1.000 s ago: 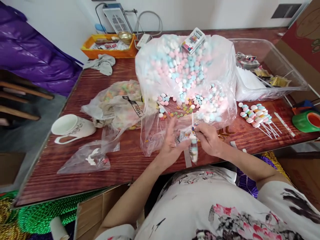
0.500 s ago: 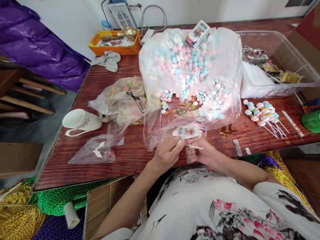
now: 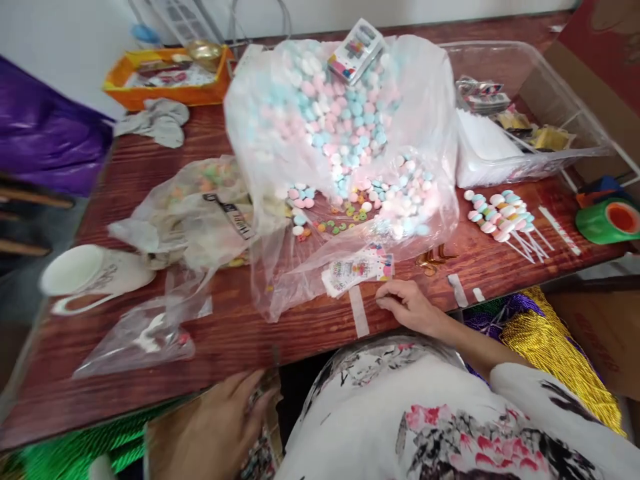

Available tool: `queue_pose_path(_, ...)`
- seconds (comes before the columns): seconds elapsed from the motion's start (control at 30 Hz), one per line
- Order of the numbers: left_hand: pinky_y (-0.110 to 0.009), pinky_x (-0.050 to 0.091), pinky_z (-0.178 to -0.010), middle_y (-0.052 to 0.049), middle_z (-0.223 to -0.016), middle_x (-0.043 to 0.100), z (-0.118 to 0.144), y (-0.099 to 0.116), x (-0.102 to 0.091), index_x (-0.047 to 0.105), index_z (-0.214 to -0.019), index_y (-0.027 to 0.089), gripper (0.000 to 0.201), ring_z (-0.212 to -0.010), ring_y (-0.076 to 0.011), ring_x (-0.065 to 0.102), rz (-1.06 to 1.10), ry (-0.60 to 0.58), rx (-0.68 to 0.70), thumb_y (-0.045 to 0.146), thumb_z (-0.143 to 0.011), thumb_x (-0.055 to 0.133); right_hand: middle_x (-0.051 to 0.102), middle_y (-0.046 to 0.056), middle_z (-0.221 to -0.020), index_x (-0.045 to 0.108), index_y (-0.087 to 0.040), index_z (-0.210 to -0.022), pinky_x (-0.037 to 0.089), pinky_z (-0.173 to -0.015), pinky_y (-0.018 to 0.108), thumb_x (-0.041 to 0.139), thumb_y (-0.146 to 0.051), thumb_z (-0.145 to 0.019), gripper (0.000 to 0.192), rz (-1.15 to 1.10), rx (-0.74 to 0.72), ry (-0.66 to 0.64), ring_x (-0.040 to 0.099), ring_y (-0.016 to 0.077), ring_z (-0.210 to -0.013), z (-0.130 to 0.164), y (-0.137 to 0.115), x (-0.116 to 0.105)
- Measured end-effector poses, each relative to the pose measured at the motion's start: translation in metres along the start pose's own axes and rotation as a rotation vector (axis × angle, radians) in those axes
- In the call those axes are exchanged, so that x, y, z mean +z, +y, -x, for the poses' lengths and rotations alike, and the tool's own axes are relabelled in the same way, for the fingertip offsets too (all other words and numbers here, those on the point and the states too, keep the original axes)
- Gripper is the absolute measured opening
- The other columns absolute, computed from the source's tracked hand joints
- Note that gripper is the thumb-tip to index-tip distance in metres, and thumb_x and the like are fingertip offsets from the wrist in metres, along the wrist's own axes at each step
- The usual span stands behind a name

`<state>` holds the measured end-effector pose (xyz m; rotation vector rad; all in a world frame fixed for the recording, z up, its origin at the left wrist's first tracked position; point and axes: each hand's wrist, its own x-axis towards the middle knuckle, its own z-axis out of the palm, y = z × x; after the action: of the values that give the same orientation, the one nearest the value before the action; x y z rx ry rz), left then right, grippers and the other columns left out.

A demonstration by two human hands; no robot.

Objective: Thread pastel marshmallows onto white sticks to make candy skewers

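Observation:
My left hand (image 3: 220,427), blurred by motion, is below the table's front edge, over an open cardboard box (image 3: 165,433). Its fingers are apart and nothing shows in them. My right hand (image 3: 407,305) rests at the table's front edge, loosely curled with a gap between thumb and forefinger, holding nothing visible. Just left of it lie a white strip (image 3: 359,312) and printed labels (image 3: 350,272). Behind them spreads a large clear bag (image 3: 270,267) of pastel candies (image 3: 345,120), with small coloured rings (image 3: 335,227) at its mouth. Candy skewers (image 3: 505,217) lie further right.
A white mug (image 3: 95,273) and a bag of coloured rings (image 3: 200,207) stand on the left. An orange tray (image 3: 170,93) sits at the back left. A clear plastic bin (image 3: 530,60) and green tape (image 3: 607,220) are on the right. Gold hooks (image 3: 437,257) lie near my right hand.
My left hand has left my right hand and moved down and left to the box. The white stick between them is no longer in sight. The view has shifted right.

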<state>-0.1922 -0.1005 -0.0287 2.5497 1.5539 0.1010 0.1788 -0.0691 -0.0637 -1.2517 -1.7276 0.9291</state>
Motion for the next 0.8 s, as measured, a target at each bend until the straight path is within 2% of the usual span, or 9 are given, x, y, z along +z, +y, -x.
queue_pose_path(0.07,-0.041,0.054,-0.087,-0.012,-0.105,0.07,-0.066,0.044,0.015,0.068,-0.104,0.02,0.024,-0.097,-0.0282,0.065,0.036,0.137,0.208,0.029,-0.087,0.053,0.064,0.002,-0.075,0.062,-0.018,-0.082,0.045,-0.07,0.026,0.05,-0.016,-0.089,0.014,0.057,-0.039,0.087,0.056,0.0133,-0.07,0.0,0.003,-0.003)
queue_pose_path(0.13,-0.042,0.052,-0.088,-0.015,-0.11,0.068,-0.131,0.092,0.027,0.065,-0.11,0.015,0.028,-0.101,-0.0295,0.062,-0.053,0.16,0.358,0.021,-0.087,0.051,0.067,0.003,-0.08,0.064,-0.019,-0.088,0.045,-0.076,0.028,0.05,-0.017,-0.09,0.014,0.204,-0.074,0.201,0.058,0.0144,-0.076,0.003,0.009,-0.021)
queue_pose_path(0.2,-0.043,0.051,-0.084,-0.018,-0.112,0.066,-0.178,0.128,0.035,0.063,-0.111,0.009,0.031,-0.102,-0.0313,0.06,-0.167,0.144,0.427,0.014,-0.083,0.051,0.069,0.004,-0.084,0.065,-0.019,-0.093,0.044,-0.079,0.029,0.05,-0.018,-0.09,0.016,0.416,-0.016,0.358,0.059,0.0155,-0.08,0.015,0.018,-0.059)
queue_pose_path(0.27,-0.041,0.05,-0.076,-0.018,-0.101,0.066,-0.203,0.143,0.04,0.065,-0.102,0.008,0.026,-0.091,-0.0305,0.061,-0.256,0.099,0.458,0.008,-0.081,0.049,0.069,0.007,-0.086,0.067,-0.017,-0.093,0.043,-0.082,0.031,0.049,-0.02,-0.091,0.019,0.708,0.136,0.561,0.059,0.0182,-0.083,0.035,0.029,-0.11)
queue_pose_path(0.33,-0.039,0.049,-0.069,-0.015,-0.087,0.065,-0.212,0.141,0.044,0.065,-0.088,0.01,0.021,-0.08,-0.0289,0.06,-0.291,0.085,0.477,0.004,-0.081,0.046,0.069,0.01,-0.089,0.069,-0.016,-0.093,0.039,-0.08,0.034,0.047,-0.025,-0.092,0.024,1.018,0.344,0.628,0.057,0.0211,-0.086,0.056,0.038,-0.16)
queue_pose_path(0.43,-0.038,0.048,-0.067,-0.012,-0.08,0.064,-0.209,0.124,0.051,0.064,-0.083,0.013,0.022,-0.076,-0.0268,0.06,-0.214,0.187,0.549,0.002,-0.082,0.046,0.069,0.012,-0.1,0.07,-0.016,-0.098,0.032,-0.079,0.037,0.047,-0.031,-0.093,0.028,1.309,0.559,0.547,0.053,0.0259,-0.095,0.073,0.052,-0.207)
queue_pose_path(0.6,-0.033,0.049,-0.078,-0.009,-0.09,0.068,-0.2,0.113,0.054,0.065,-0.092,0.016,0.017,-0.087,-0.023,0.062,-0.06,0.372,0.652,0.008,-0.087,0.051,0.069,0.011,-0.091,0.07,-0.014,-0.089,0.023,-0.074,0.036,0.043,-0.028,-0.094,0.03,1.387,0.667,0.364,0.05,0.0237,-0.089,0.06,0.073,-0.213)
queue_pose_path(0.7,-0.035,0.048,-0.078,-0.01,-0.095,0.068,-0.198,0.119,0.051,0.065,-0.101,0.015,0.022,-0.09,-0.024,0.061,-0.043,0.312,0.568,0.008,-0.087,0.049,0.07,0.009,-0.089,0.071,-0.016,-0.089,0.02,-0.07,0.034,0.044,-0.029,-0.095,0.03,1.375,0.666,0.41,0.05,0.022,-0.084,0.047,0.071,-0.213)
queue_pose_path(0.8,-0.036,0.048,-0.075,-0.012,-0.092,0.068,-0.199,0.126,0.048,0.066,-0.095,0.014,0.02,-0.088,-0.0254,0.059,-0.013,0.236,0.448,0.009,-0.087,0.048,0.068,0.009,-0.085,0.072,-0.017,-0.087,0.017,-0.067,0.033,0.046,-0.028,-0.093,0.028,1.398,0.605,0.436,0.049,0.0202,-0.079,0.042,0.04,-0.223)
